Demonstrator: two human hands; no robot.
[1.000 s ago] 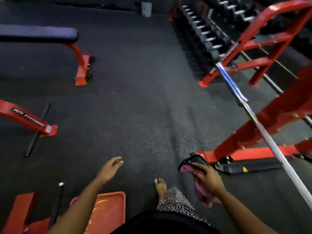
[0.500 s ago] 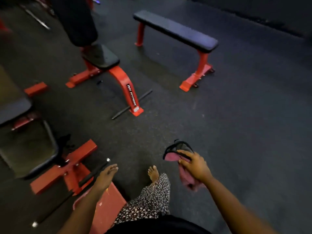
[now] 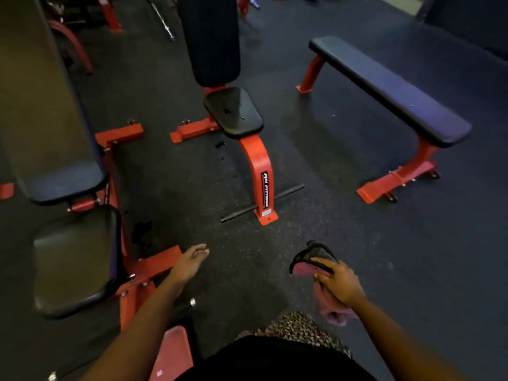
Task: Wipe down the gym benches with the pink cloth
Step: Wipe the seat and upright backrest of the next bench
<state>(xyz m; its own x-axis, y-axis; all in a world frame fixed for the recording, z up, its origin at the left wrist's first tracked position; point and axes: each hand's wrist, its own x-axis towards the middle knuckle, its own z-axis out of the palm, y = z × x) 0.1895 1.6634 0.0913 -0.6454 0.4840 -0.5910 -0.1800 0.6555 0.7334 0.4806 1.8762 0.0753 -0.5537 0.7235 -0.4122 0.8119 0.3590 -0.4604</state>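
Here the right hand (image 3: pixel 339 281) is clenched around the pink cloth (image 3: pixel 328 303), low and right of centre, above the floor (image 3: pixel 343 232). The cloth has a dark edge and hangs bunched; its long axis runs from near to far, one end pointing away to the far left past the fingers (image 3: pixel 323 264), the other end drooping toward the person under the wrist. The left hand (image 3: pixel 189 264) is released, fingers stretched loosely forward, holding nothing, and it hovers over the floor just beside a red base bar.

The floor is dark speckled rubber. Far right stands a flat bench (image 3: pixel 390 89) with a dark pad on red legs; its long axis goes from far left to near right. In the middle is an upright bench (image 3: pixel 233 112) with a small dark seat, a tall back pad and a curved red leg; a thin black rod (image 3: pixel 262 203) lies on the floor across the foot of this leg. At the left, an incline bench (image 3: pixel 74 259) has two dark pads on a red frame, and its frame comes near to the left arm.

Between the cloth and the flat bench the floor is open, and also between the middle bench and the person. On the left side the frames stand close together.
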